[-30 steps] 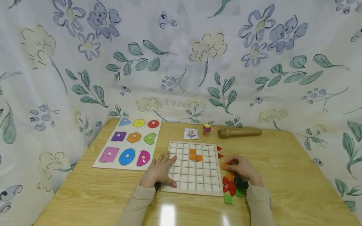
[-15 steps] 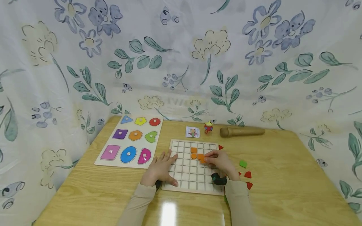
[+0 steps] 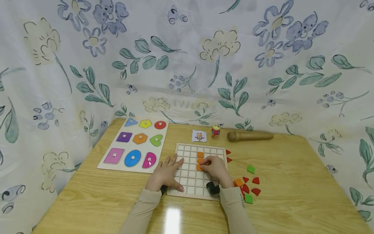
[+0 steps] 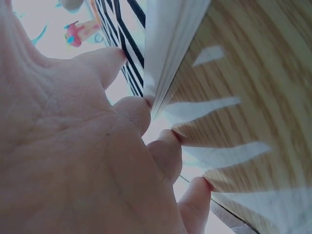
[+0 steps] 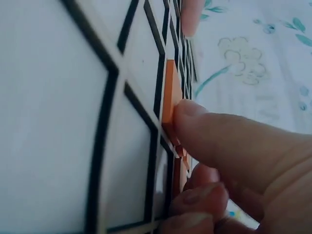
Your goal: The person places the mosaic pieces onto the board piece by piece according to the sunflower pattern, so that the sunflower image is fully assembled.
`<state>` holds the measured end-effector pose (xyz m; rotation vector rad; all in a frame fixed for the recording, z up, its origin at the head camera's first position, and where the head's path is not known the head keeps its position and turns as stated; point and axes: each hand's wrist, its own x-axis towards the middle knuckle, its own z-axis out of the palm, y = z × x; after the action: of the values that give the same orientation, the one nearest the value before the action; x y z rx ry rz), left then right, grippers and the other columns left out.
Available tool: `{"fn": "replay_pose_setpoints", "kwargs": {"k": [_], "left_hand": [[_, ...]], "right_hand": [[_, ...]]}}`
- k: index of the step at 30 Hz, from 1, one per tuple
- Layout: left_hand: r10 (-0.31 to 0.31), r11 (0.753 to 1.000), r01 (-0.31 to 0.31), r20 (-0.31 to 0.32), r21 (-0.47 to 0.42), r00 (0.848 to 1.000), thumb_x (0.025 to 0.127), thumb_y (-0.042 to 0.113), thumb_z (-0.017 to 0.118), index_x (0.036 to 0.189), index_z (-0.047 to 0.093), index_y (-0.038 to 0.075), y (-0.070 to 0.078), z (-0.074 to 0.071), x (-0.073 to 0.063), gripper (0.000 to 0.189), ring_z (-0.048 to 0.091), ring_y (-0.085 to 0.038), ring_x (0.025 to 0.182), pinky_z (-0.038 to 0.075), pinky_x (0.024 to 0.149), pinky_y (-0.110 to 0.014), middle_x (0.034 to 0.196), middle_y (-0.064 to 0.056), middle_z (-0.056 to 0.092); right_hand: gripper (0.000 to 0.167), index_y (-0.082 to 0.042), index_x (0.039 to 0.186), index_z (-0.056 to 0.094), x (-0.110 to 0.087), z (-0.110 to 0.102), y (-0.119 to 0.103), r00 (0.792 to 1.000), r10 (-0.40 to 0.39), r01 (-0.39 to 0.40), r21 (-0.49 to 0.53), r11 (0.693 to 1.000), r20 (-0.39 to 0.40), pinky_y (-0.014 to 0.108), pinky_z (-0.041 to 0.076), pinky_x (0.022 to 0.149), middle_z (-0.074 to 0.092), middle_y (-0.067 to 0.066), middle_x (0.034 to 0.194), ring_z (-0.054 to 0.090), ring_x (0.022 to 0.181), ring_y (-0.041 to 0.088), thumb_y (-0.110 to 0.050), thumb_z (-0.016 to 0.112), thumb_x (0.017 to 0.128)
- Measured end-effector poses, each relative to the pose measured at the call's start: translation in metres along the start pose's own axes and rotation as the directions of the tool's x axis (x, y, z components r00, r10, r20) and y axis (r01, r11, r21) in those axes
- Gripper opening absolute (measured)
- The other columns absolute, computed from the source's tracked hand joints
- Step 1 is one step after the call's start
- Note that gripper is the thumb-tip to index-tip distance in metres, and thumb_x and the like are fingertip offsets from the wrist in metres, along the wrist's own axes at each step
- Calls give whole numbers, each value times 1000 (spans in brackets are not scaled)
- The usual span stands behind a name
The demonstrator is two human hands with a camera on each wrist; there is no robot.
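Observation:
My right hand [image 3: 216, 167] pinches an orange square tile [image 3: 199, 167] over the white grid board [image 3: 190, 182]. In the right wrist view the thumb presses on the edge of that orange tile [image 5: 169, 92], which lies at the board's surface. Just behind it on the board are an orange piece with a rounded edge [image 3: 200, 160] and another orange square [image 3: 200, 154]. Fingers of the right hand hide the cells to the right of these. My left hand [image 3: 165, 174] rests with spread fingers across the board's left edge; the left wrist view shows its fingertips along that edge.
Right of the board lie red pieces [image 3: 255, 191], green squares [image 3: 248, 199] and an orange square [image 3: 239, 182]. Behind stand a pattern card [image 3: 199, 136], a small toy figure [image 3: 215, 131] and a wooden microphone-shaped stick [image 3: 250, 136]. A shape puzzle board [image 3: 132, 145] lies left.
My right hand has carried an orange square from the pile at the right, leftward onto the board below the rounded orange piece. The left hand has stayed on the board's edge.

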<state>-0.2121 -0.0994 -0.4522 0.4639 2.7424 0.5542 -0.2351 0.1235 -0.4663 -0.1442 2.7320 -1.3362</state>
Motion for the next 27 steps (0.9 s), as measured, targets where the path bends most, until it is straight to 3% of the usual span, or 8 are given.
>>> {"fn": "replay_pose_setpoints", "kwargs": {"k": [5,9,12,15,19,23,27], "left_hand": [[11,1000,-11,3,8,1000,60,49,88,153,31,17,1,0,0,113,13,-41,150,13,117,-64,163,-15,15],[13,1000,-13,2,21,1000,60,49,88,153,31,17,2,-1,0,113,13,-41,149,13,118,-64,163,-16,14],[8,1000,-8,3,20,1000,60,49,88,153,31,17,2,-2,0,113,13,-41,149,13,118,-64,163,-16,14],[10,1000,-10,9,12,1000,61,49,88,153,31,17,3,-3,1,113,11,-41,150,12,118,-64,163,-16,14],[-7,1000,7,3,3,1000,61,48,88,153,30,17,1,-4,1,113,10,-42,150,10,118,-65,163,-16,14],[-14,1000,14,-8,9,1000,60,48,88,153,31,16,-1,-3,0,114,11,-44,149,11,117,-66,163,-16,15],[17,1000,-17,2,12,1000,59,49,88,153,31,16,1,1,3,114,12,-44,149,11,117,-66,162,-17,14]], "right_hand": [[12,-2,95,72,-2,-14,15,997,-58,51,121,991,54,20,46,62,70,9,86,56,68,7,-9,72,86],[25,7,109,66,-9,-41,32,990,-88,59,248,967,107,19,48,67,70,14,100,58,77,4,-11,67,91],[32,9,113,63,-17,-63,46,992,-66,34,280,959,105,19,49,72,70,11,103,59,83,3,-15,66,92],[35,8,116,61,-27,-86,64,992,-42,11,260,966,117,19,51,73,71,10,104,62,86,1,-18,66,92],[38,11,122,58,-36,-109,86,977,-90,38,253,967,196,20,55,75,68,24,113,66,91,2,-12,65,92],[39,8,122,59,-43,-119,99,955,-129,73,209,975,268,19,54,76,63,29,119,64,90,3,-11,69,89],[36,6,118,64,-52,-124,107,955,-106,62,162,985,278,18,51,71,63,27,120,55,82,5,-8,71,87]]}}
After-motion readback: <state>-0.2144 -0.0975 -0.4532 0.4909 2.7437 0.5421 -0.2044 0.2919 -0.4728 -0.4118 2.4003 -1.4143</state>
